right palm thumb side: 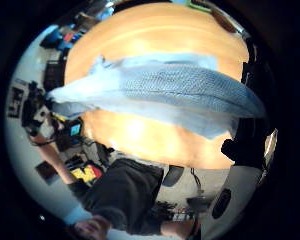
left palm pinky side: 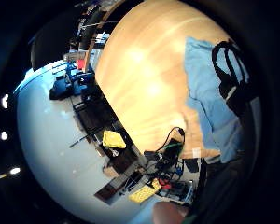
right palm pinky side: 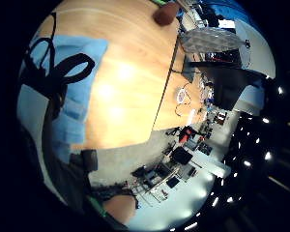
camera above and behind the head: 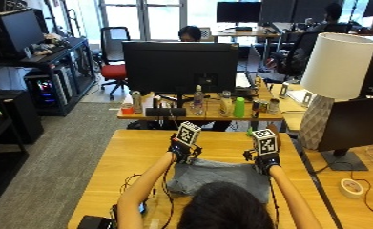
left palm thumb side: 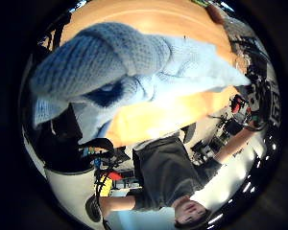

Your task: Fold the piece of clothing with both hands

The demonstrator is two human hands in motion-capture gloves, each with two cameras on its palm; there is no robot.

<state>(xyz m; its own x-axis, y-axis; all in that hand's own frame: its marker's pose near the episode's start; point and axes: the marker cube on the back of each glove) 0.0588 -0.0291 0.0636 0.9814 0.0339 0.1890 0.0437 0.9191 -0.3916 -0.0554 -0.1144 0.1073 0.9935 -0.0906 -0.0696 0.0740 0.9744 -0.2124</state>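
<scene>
Mid-fold, by the look of it. Garment [camera above and behind the head: 221,175], pale blue-grey, lies on the table [camera above and behind the head: 135,148] in front of the person. Left hand [camera above and behind the head: 181,151] and right hand [camera above and behind the head: 264,160] each pinch a far corner, lifted off the wood. Next move likely calls for carrying both corners toward the near hem together, kept level.

Outside view hides the near edge behind the head. The 2 thumb-side views show bunched cloth close at each palm; little-finger views show the rest flat on the table.
</scene>
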